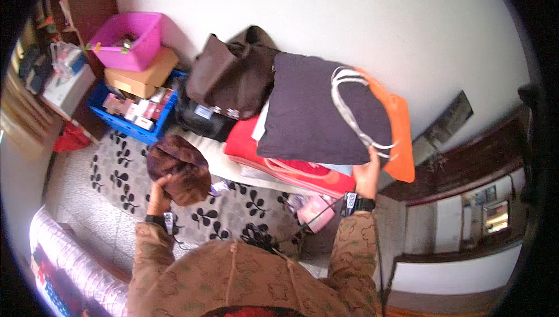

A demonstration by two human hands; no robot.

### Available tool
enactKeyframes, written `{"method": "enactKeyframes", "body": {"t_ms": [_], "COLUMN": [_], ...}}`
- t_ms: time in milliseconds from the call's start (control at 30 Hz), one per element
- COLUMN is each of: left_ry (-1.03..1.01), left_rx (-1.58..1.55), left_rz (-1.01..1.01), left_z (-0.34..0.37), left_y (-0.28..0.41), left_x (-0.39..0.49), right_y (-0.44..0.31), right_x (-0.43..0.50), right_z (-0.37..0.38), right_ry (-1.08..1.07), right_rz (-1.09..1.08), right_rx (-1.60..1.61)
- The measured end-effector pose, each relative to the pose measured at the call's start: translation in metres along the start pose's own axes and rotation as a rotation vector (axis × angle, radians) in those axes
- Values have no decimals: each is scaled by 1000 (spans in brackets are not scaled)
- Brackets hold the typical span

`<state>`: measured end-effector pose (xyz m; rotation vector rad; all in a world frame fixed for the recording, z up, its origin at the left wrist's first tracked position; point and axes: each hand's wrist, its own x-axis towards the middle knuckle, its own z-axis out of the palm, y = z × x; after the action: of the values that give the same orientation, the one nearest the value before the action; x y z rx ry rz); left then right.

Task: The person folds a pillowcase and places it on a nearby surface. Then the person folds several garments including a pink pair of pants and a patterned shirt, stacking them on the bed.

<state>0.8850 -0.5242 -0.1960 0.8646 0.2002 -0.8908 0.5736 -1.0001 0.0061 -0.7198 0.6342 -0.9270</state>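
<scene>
My left hand (160, 192) holds a bunched dark brown cloth item (179, 170), perhaps a soft cap, above a grey leaf-patterned cloth. At the right, my right hand (367, 172) grips the near corner of a flat dark grey fabric bag (314, 111) beside its white cord handles (345, 103). That bag lies on a red fabric bag (244, 142) and other folded items. Part of an orange bag (399, 133) sticks out from behind it. Against its left side leans a dark brown bag (236, 76). The fingers beneath the grey bag's edge are hidden.
A blue plastic crate (126, 130) with small boxes stands at the left, a cardboard box (142, 72) and a pink bin (135, 57) stacked on it. A pink packet (316, 214) lies near my right wrist. A dark cable runs past my right arm.
</scene>
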Motion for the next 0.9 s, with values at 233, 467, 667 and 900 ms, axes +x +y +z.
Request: {"method": "enactKeyframes", "body": {"t_ms": [233,467,667,900], "left_ry": [-3,-266,-501,-564], "left_rx": [12,146,152,193], "left_rz": [-25,-26,-102,-303], "left_z": [13,90,176,245], "left_y": [9,28,17,-42], "left_x": [-2,28,86,161], "right_y": [133,77,55,-59], "right_x": [-13,-69,-111,-145], "right_z": [-77,-168,-210,-178], "right_ry": [-316,-79,125,164], "right_rz": [551,300,308,322], "right_rx": [-314,-55,-9,-539]}}
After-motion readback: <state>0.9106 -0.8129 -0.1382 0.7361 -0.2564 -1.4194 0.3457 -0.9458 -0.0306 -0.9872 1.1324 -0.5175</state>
